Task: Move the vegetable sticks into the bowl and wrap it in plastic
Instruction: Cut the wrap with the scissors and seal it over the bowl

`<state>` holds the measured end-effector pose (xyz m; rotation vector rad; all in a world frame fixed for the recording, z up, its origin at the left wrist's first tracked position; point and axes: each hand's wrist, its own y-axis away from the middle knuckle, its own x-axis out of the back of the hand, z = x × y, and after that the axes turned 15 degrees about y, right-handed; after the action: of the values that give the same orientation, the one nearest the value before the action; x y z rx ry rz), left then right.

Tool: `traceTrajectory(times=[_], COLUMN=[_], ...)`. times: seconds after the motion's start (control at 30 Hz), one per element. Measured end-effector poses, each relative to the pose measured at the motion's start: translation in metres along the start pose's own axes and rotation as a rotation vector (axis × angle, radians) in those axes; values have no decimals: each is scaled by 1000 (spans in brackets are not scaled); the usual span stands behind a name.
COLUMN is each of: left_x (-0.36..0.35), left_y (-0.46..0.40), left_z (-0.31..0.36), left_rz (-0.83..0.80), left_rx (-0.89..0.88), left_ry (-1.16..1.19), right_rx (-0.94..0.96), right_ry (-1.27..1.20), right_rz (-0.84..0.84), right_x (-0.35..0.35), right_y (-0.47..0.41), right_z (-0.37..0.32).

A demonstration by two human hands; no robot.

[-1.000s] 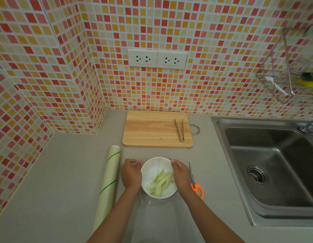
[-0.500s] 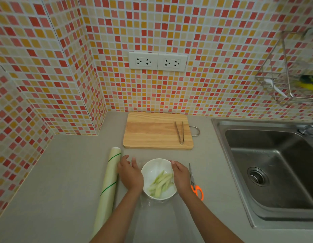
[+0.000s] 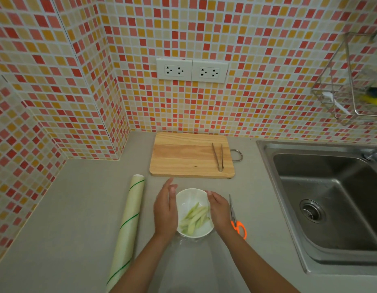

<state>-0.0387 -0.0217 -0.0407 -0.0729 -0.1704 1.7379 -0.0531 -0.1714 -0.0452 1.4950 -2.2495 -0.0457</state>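
Note:
A white bowl (image 3: 189, 199) stands on the grey counter and holds several pale green vegetable sticks (image 3: 195, 218). Clear plastic film (image 3: 186, 241) covers the bowl and bunches at its near side. My left hand (image 3: 165, 212) lies flat along the bowl's left side with straight fingers. My right hand (image 3: 219, 210) curves over the bowl's right rim, fingers bent against the film. A roll of plastic wrap (image 3: 128, 225) with green stripes lies to the left of my left hand.
A wooden cutting board (image 3: 183, 157) with metal tongs (image 3: 218, 158) lies behind the bowl. Orange-handled scissors (image 3: 236, 220) lie right of my right hand. A steel sink (image 3: 331, 204) fills the right side. A wire rack (image 3: 352, 81) hangs on the tiled wall.
My left hand has lifted off the counter and turned edge-on against the bowl's left side. My right hand has shifted slightly along the right rim.

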Motion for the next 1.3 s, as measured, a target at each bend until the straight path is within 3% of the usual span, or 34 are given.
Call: traceTrajectory(times=[0.1, 0.33, 0.47, 0.6, 0.67, 0.73, 0.83, 0.93, 1.13, 1.2, 1.3], left_x=[-5, -6, -4, 1, 3, 4, -3, -11, -6, -1, 11], left_y=[3, -3, -11, -24, -25, -15, 5, 7, -25, -33, -24], left_z=[-11, -24, -19, -8, -4, 1, -1, -9, -3, 6, 13], left_rz=[-114, -142, -204, -347, -240, -48, 32, -36, -321, -235, 10], left_rx=[174, 442, 548, 477, 356, 291, 371, 552, 644, 576, 429], left_ry=[35, 284, 289, 108, 0, 53, 191, 319, 317, 310, 384], right_rx=[-6, -64, -174, -181, -95, -39, -24, 13, -33, -13, 22], right_ry=[8, -56, -143, -123, -81, -86, -61, -44, 80, 124, 74], right_rz=[5, 1, -71, -97, -44, -7, -89, -162, 34, 78, 8], right_x=[-1, -2, 1, 9, 15, 21, 23, 17, 14, 19, 22], right_y=[-1, 3, 3, 2, 0, -4, -7, -1, 2, -1, -2], right_z=[1, 0, -3, -5, -7, -10, -15, -11, -2, -2, -8])
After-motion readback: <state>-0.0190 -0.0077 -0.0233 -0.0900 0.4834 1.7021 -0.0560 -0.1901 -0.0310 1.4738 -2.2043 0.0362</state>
